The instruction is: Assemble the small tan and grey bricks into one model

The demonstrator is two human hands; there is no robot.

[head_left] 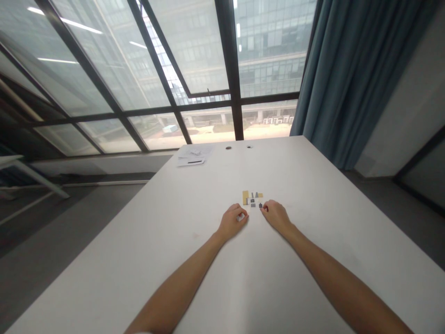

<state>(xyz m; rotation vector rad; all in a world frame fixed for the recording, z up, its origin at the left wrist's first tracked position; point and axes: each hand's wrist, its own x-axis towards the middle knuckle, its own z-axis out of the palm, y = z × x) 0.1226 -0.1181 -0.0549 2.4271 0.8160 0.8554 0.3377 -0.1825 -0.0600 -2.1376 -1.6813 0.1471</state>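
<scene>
On the white table [215,185] lies a small cluster of flat yellow and grey pieces, too small to name for sure but like toy building bricks. A yellow plate-like piece [245,195] is at the cluster's left, and a grey piece [253,205] is at its near side. My left hand [233,221] rests just nearer than the cluster, thumb and index finger pinched together; anything between the tips is too small to make out. My right hand [277,215] is at the right side, its closed fingertips against a small dark grey piece [260,205].
Papers [196,152] and a white item with a black strip [191,162] lie at the table's far left corner. Two cable holes, one of them a dark round hole [228,148], are near the far edge. Beyond are windows and a blue curtain [340,79].
</scene>
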